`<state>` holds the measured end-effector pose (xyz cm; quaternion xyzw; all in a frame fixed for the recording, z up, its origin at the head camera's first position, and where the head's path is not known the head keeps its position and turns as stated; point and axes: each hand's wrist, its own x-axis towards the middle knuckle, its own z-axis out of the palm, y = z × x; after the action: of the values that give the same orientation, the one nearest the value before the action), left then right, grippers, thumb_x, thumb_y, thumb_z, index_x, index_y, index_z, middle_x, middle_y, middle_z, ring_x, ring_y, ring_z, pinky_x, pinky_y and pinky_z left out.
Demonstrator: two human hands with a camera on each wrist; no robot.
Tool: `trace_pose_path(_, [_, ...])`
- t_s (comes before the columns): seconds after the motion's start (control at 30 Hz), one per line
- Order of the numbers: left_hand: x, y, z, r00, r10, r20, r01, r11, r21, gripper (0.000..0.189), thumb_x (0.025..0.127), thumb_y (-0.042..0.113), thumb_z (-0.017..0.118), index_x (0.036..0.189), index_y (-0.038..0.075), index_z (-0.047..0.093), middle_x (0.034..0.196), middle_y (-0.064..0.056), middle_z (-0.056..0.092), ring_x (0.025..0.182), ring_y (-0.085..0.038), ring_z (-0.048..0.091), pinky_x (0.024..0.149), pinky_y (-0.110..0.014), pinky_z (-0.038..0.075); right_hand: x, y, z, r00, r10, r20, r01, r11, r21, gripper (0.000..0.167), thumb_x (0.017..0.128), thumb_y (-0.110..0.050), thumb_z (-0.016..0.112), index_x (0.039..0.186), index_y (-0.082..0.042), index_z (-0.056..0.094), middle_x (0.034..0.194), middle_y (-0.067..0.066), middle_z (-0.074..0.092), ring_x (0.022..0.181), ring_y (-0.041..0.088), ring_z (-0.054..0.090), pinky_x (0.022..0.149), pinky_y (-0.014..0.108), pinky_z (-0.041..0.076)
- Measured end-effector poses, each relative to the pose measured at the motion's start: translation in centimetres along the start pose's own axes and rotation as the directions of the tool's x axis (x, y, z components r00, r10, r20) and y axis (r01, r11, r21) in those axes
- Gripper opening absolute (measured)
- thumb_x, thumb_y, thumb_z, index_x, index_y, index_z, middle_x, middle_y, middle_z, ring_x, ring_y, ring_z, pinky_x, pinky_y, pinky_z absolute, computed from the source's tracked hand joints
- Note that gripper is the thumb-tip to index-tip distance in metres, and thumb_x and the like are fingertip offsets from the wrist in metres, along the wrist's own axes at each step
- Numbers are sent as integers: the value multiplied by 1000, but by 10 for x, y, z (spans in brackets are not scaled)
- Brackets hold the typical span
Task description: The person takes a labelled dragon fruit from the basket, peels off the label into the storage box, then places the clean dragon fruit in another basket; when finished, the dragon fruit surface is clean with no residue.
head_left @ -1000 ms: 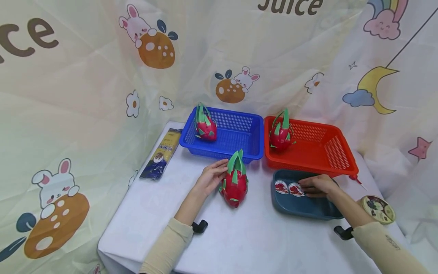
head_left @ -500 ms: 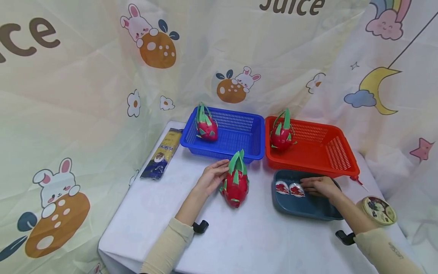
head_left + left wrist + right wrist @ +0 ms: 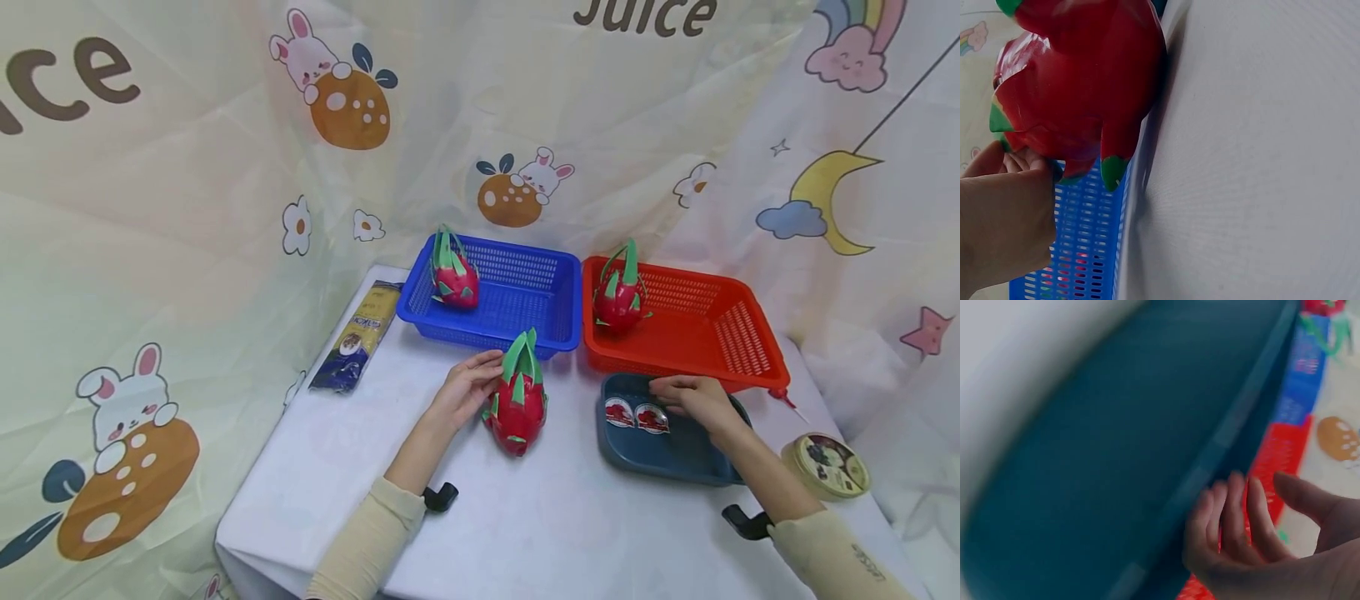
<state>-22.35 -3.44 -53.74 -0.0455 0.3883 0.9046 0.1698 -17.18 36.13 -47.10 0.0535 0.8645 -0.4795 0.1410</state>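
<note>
A glossy red dragon fruit (image 3: 517,412) with green leaf tips stands on the white table before the blue basket. My left hand (image 3: 468,387) holds it from the left, up at its green top; the fruit hides part of the fingers in the left wrist view (image 3: 1013,200). My right hand (image 3: 697,402) hovers over the back edge of a dark teal tray (image 3: 652,460), its fingers loosely bent and nothing between them. Two round red-and-white stickers (image 3: 635,416) lie in the tray's left part. In the right wrist view the fingers (image 3: 1235,519) overlap the tray's rim.
Behind stand a blue basket (image 3: 487,335) and a red basket (image 3: 686,371), each with one more dragon fruit. A gold and blue packet (image 3: 358,337) lies at left. A round tin (image 3: 828,467) and a red thin-stemmed item (image 3: 780,393) are at right.
My right hand has risen from inside the tray toward its back edge, fingers lifting away from the stickers. The left hand and the dragon fruit have stayed put. The head view has shifted slightly.
</note>
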Motion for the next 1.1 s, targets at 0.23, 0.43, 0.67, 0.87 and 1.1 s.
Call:
trace_pose_path(0.23, [0, 1, 0, 1000, -11, -2, 11, 1000, -4, 50, 98, -15, 53, 147, -16, 44, 114, -5, 73, 101, -12, 71, 90, -24, 59, 6, -38, 18, 996, -77, 41, 74, 994, 76, 49, 107, -30, 61, 141, 5, 60, 128, 22, 71, 116, 31, 71, 99, 37, 57])
trace_pose_path(0.43, [0, 0, -1, 1000, -22, -9, 22, 1000, -10, 39, 98, -15, 54, 136, -10, 58, 119, -7, 70, 103, -14, 70, 93, -26, 58, 18, -61, 39, 995, -69, 74, 64, 996, 69, 47, 106, -31, 63, 140, 1, 63, 132, 22, 69, 117, 31, 71, 99, 41, 57])
trace_pose_path(0.67, [0, 0, -2, 1000, -23, -5, 23, 1000, -4, 40, 98, -15, 55, 137, -10, 58, 120, -7, 70, 106, -15, 70, 94, -26, 58, 34, -81, 60, 991, -71, 112, 64, 996, 69, 48, 104, -33, 66, 139, -1, 65, 130, 18, 71, 118, 33, 70, 103, 52, 55])
trace_pose_path(0.87, [-1, 0, -2, 1000, -15, 1, 15, 1000, -1, 42, 98, -15, 54, 140, -12, 54, 120, -7, 70, 106, -15, 70, 96, -27, 58, 48, -98, 77, 970, -117, 215, 78, 980, 183, 45, 105, -24, 64, 140, 4, 61, 133, 24, 68, 123, 38, 67, 102, 47, 55])
trace_pose_path(1.1, [-2, 1, -1, 1000, -18, -3, 18, 1000, -10, 41, 99, -15, 53, 140, -12, 53, 120, -8, 70, 105, -15, 71, 94, -26, 58, 59, -110, 101, 945, -118, 305, 42, 969, 244, 43, 106, -21, 62, 139, 5, 61, 132, 22, 69, 125, 39, 65, 110, 58, 46])
